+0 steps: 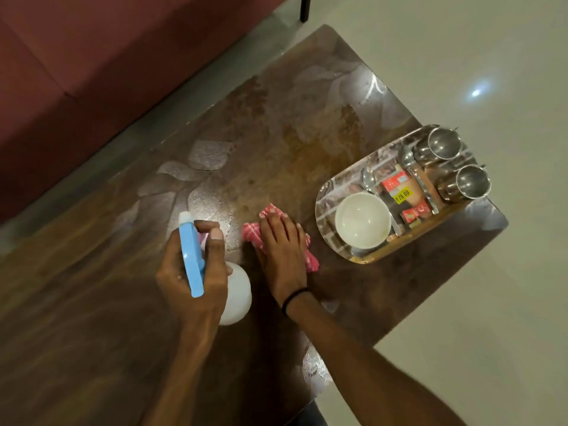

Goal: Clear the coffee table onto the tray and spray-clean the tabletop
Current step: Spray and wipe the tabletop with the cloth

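Pink cloth (pixel 278 238) mostly hidden under flat right hand (pixel 281 256); left hand (pixel 193 272) clamps spray bottle (pixel 215 281).

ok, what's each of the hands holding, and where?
Left hand grips the spray bottle around its neck, under the blue trigger head. Right hand presses flat on the pink cloth, not gripping it.
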`<act>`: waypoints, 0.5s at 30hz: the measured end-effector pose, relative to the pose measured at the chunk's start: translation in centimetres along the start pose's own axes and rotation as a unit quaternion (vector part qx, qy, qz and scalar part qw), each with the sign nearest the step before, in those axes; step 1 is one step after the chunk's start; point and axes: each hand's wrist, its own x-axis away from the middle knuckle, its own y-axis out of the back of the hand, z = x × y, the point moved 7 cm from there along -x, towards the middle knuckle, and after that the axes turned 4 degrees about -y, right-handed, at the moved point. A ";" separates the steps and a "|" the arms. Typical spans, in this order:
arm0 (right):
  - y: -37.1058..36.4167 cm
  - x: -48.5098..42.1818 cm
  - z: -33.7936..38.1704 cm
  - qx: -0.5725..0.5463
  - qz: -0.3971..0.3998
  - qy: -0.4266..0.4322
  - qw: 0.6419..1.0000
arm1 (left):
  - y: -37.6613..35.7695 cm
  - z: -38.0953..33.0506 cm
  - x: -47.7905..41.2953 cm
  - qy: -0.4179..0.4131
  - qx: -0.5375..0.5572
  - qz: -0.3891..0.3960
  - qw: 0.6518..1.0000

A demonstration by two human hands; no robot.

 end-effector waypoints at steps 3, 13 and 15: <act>-0.5 -5.2 2.9 0.035 0.005 0.059 0.998 | 1.2 2.3 -2.4 0.043 -0.014 -0.016 0.999; -1.7 -14.3 6.7 0.080 0.011 0.105 0.991 | 0.9 4.7 -9.9 0.039 0.017 -0.085 0.995; -1.6 -14.6 6.8 0.081 -0.004 0.098 0.992 | 0.6 4.9 -11.4 0.012 0.038 -0.101 0.994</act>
